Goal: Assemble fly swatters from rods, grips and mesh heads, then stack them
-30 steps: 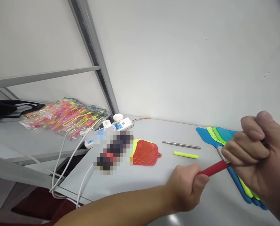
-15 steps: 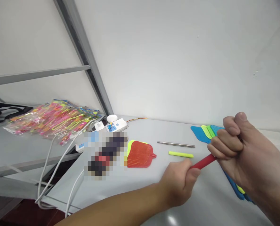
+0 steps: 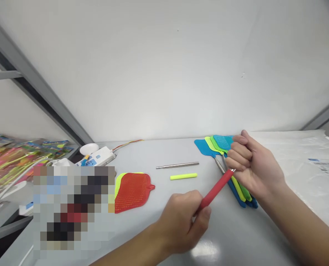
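Observation:
My left hand (image 3: 185,221) is closed round the lower part of a red handle sleeve (image 3: 216,190), which tilts up to the right. A short bit of a metal rod (image 3: 233,170) shows at the sleeve's upper end, and my right hand (image 3: 247,159) is wrapped round it in a fist; the rest of the rod is hidden. Beyond my hands lie a loose steel telescopic rod (image 3: 178,165) and a yellow handle sleeve (image 3: 183,176). Left of them, a red fly swatter head (image 3: 135,190) partly covers a yellow swatter head (image 3: 120,181). Several assembled fly swatters (image 3: 205,147), blue, yellow and green, lie partly behind my right hand.
A white power strip (image 3: 102,157) with wires sits at the table's back left, near a round white object (image 3: 89,149). Bagged colourful goods (image 3: 12,159) lie at far left. Clear plastic sheeting (image 3: 300,159) covers the right side. A pixelated patch hides part of the table.
The view has turned to the right. The red sleeve now tilts more steeply, more of it shows between my hands, and bare metal has appeared beside my right fist.

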Available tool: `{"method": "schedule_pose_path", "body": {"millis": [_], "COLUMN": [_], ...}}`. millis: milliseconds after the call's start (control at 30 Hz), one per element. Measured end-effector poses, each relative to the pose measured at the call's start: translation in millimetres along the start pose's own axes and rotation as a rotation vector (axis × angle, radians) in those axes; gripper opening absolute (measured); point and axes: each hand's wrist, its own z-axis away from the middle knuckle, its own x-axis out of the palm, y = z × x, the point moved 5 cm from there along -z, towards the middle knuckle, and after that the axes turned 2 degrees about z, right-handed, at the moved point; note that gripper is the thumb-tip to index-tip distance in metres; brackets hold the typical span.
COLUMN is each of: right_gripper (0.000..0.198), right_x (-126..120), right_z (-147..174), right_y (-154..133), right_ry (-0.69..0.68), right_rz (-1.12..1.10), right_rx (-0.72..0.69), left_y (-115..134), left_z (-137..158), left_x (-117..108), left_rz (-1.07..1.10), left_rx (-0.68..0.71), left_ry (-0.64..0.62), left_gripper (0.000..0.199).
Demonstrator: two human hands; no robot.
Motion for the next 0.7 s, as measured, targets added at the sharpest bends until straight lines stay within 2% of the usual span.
{"method": "schedule_pose_path", "body": {"millis": [233,300,433,533,600,700], "right_gripper": [0.027,0.026,0.026,0.027,0.029,0.034], "right_x": [-2,-2,-3,2,11,22], "right_z": [-1,-3,-6,0,8,22], "right_y": [9,8,12,27,43,65], "right_ry": [-0.004,-0.014,-0.047,-0.088,-0.141,-0.201], "right_rz": [0.003,0.002,0.021,0.063,0.102,0.191], "right_rx": [0.014,0.012,0.073,0.149,0.201,0.23], "left_y": [-2,-2,1,0,-2,-4], "left_z": [5,5,5,6,4,-2], "left_x": [3,4,10,19,25,30], "left_rz": [-0.018,-0.033,0.011,0.293,0.586,0.971], "left_rx": [0.037,0.024,-0.058,-0.247,-0.362,-0.379], "left_ry": [0.045,-0.001,-0.193,-0.259,-0.211,-0.111], "left_gripper": [0.031,0.031,0.033,0.032,0.036,0.043]}}
